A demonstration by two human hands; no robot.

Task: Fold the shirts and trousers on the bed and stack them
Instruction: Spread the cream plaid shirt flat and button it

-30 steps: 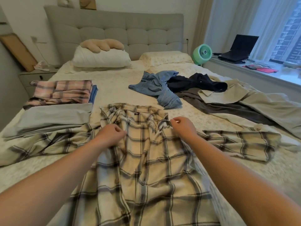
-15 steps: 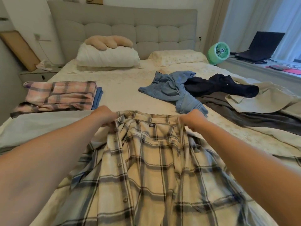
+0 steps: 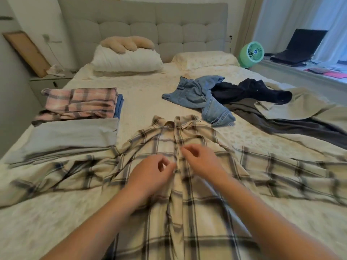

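Now both hands, left (image 3: 150, 172) and right (image 3: 201, 162), grip loosely curled, pinch the plaid shirt's (image 3: 187, 194) placket

Two hands: left hand (image 3: 150, 175), right hand (image 3: 203, 162). One plaid shirt (image 3: 187, 194) under hands. Two folded stacks left of hands: pink plaid stack (image 3: 80, 102), grey stack (image 3: 71, 136). Four loose garments beyond right hand: jeans (image 3: 199, 98), dark top (image 3: 249, 91), grey trousers (image 3: 281, 119), beige garment (image 3: 300, 106). Two pillows (image 3: 127, 59) far ahead. One fan (image 3: 251, 53).
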